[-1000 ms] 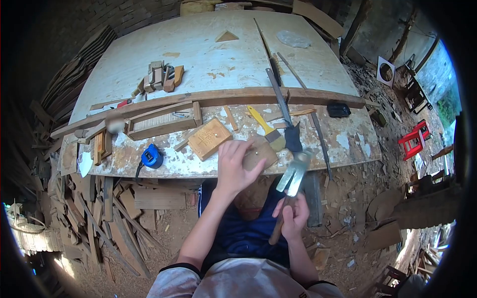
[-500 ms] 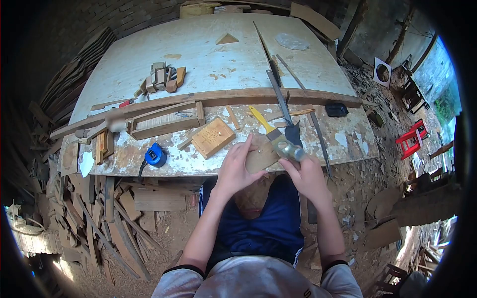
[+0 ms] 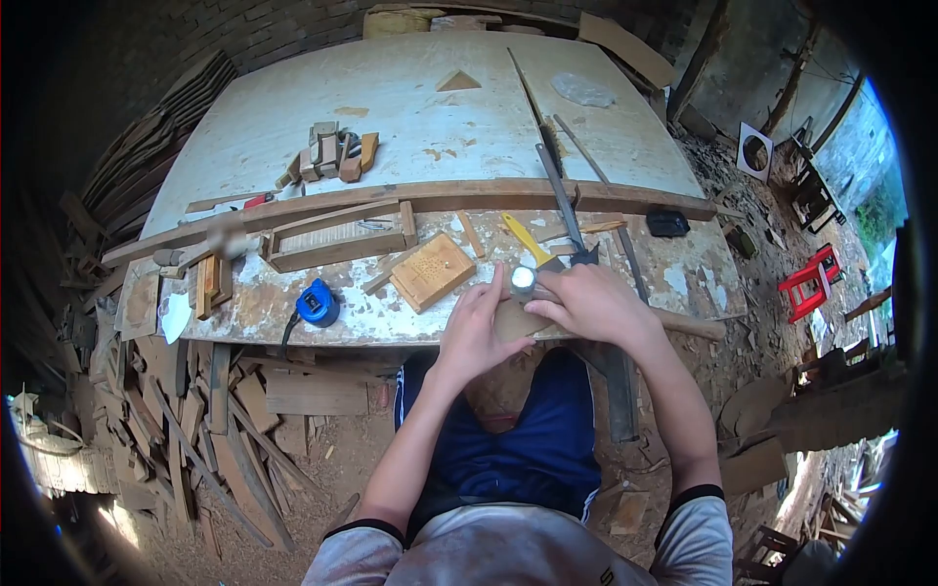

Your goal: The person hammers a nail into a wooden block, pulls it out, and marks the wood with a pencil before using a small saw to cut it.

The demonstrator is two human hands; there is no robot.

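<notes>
Right hand (image 3: pixel 598 303), hammer (image 3: pixel 524 281) turned, handle (image 3: pixel 689 324) now rightward

A silver-headed, wooden-handled hammer (image 3: pixel 524 280), round face up, handle pointing right, is over a flat brown wooden piece (image 3: pixel 518 328) at the paint-worn table edge (image 3: pixel 381 333)

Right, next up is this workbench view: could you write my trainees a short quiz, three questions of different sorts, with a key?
1. Multiple choice: what does the right hand hold?
A) a chisel
B) a hammer
C) a screwdriver

2. True or false: in the picture, the blue tape measure lies further left than the red stool.

3. Fill in the missing word: the brush on the bench has a ____ handle.

Key: 1. B; 2. True; 3. yellow
</notes>
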